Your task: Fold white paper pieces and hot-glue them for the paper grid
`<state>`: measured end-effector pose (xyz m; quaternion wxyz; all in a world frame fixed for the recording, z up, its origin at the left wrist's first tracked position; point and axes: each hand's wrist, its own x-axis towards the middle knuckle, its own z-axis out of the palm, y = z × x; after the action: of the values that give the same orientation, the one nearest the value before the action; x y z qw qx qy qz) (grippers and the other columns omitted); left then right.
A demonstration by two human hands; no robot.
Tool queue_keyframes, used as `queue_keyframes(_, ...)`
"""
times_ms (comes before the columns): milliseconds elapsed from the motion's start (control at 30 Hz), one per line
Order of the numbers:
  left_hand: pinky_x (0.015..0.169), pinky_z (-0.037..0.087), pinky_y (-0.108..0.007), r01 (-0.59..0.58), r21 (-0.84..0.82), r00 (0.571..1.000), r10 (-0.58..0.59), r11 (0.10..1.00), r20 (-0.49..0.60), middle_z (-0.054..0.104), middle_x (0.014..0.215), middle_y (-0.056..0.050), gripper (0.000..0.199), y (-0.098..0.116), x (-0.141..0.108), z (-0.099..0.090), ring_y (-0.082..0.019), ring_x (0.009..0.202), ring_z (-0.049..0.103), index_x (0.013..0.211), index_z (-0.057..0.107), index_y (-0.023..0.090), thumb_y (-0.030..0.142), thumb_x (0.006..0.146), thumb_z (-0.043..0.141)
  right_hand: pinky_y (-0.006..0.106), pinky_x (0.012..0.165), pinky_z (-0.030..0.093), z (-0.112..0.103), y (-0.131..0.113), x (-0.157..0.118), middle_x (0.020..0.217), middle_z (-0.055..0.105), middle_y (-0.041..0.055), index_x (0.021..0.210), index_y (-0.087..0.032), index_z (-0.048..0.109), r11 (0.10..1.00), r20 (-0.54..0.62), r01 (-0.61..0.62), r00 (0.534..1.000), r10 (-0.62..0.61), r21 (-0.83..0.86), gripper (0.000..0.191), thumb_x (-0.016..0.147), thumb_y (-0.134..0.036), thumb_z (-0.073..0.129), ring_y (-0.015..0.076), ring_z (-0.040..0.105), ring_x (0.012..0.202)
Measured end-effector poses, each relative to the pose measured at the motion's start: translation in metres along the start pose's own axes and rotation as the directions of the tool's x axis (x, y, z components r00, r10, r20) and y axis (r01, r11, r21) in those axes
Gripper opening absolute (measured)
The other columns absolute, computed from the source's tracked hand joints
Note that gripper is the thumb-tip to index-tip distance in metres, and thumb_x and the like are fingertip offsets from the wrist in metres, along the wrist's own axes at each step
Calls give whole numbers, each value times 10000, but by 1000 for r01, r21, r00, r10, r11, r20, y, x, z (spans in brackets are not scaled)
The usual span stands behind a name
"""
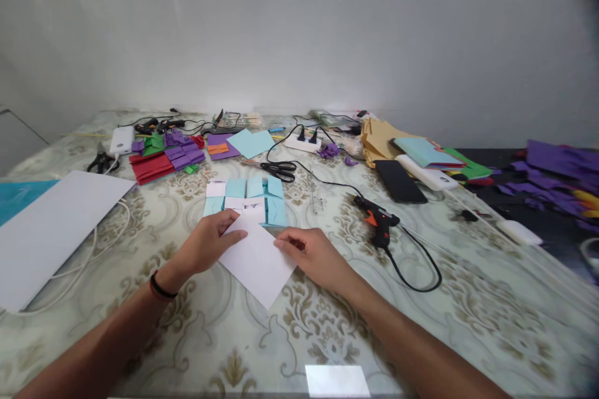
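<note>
Left hand (216, 238) and right hand (312, 254), pinched nearly closed, hold a white four-sided paper sheet (257, 262) (likely light, easily creased), best taken by opposite edges

No text, label, brand, number or sign is legible.

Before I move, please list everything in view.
Held sheet: 1, white, between hands
Folded pieces: several, blue-white, beyond sheet
Glue gun: 1, black, right
Phone: 1, black, right
Scissors: 1, black, centre
Power strip: 1, white, back
Large sheet: 1 visible, white, left
Devices: 3, white, both sides
Cables: several, black and white, around
Coloured papers: many, left, back, right
Tablecloth: 1, pale, underneath
Other small items: unclear
Left hand, right hand: 1 each, touching sheet
</note>
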<state>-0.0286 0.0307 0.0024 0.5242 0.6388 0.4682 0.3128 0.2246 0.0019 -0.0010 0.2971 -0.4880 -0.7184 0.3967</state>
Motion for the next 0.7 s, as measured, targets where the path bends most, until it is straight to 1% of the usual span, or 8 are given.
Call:
queue_keyframes(200,526,400,-224,-9,55,998,13,998,-65,693,755,1,232,3,0,-1,-162,641,627,916,676,183,406,882,726,274,628,469,-19,9,8,795,763,26,859,-204,743,1000,-150,-9,989,13,28,293,976,-346,516,171,645,657)
queue_keyframes(333,520,407,-220,-20,3,999,20,1000,-47,665,735,12,260,0,0,-1,-153,624,617,884,649,188,430,883,744,284,624,465,-32,17,12,776,775,35,792,-199,770,998,-344,-53,937,56,20,251,891,-403,664,188,648,669)
queue_keyframes(400,525,429,-225,0,-54,1000,-1,999,-22,679,752,3,281,0,0,-1,-164,636,646,902,643,189,450,884,747,289,634,466,-35,19,13,794,783,44,777,-195,769,998,-404,-61,913,62,15,244,867,-411,699,196,654,688)
queue_keyframes(467,529,458,-235,33,-145,999,-33,989,-1,714,817,-18,313,2,-1,0,-184,665,689,957,639,188,468,877,757,295,619,465,-37,20,14,720,760,50,723,-189,740,997,-438,-76,896,78,22,339,907,-462,659,192,639,637)
queue_keyframes(567,498,442,-212,40,-250,997,-56,967,-58,706,814,0,359,6,-1,1,-157,620,676,984,606,197,456,835,805,303,592,469,-38,20,14,603,705,52,670,-189,710,995,-462,-96,882,89,9,493,992,-514,527,179,598,549)
queue_keyframes(633,480,424,-198,14,-306,993,-48,952,-104,677,753,26,374,5,0,2,-130,573,638,955,577,202,445,814,824,303,601,492,-36,20,15,700,746,56,886,-179,772,999,-434,-46,900,34,-18,395,1002,-461,521,174,600,562)
queue_keyframes(667,478,428,-199,2,-335,992,-44,942,-117,671,734,31,381,4,0,3,-129,564,632,950,569,204,447,809,826,301,612,509,-35,20,14,795,772,60,1075,-180,766,1000,-408,-3,913,-7,-24,336,991,-418,545,172,610,588)
queue_keyframes(700,480,438,-205,-7,-363,991,-41,932,-126,671,725,31,389,2,1,4,-134,562,635,953,563,206,452,806,826,301,635,533,-33,20,14,896,785,64,1263,-191,708,999,-380,41,924,-45,-20,368,978,-375,568,171,625,624)
